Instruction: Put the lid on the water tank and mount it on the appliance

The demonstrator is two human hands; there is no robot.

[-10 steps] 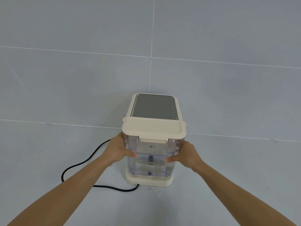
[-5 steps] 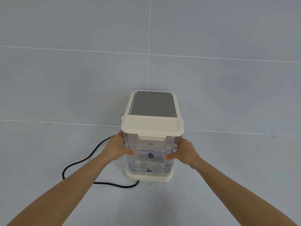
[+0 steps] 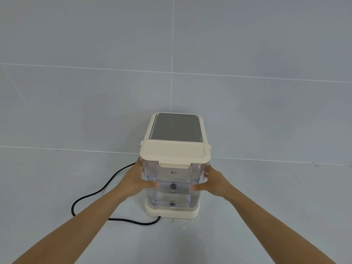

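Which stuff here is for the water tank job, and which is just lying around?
For the job:
water tank
lid
appliance
left hand
right hand

Just lying about:
black cord

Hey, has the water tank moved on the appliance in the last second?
No. Against the appliance's base, the water tank sits where it did.
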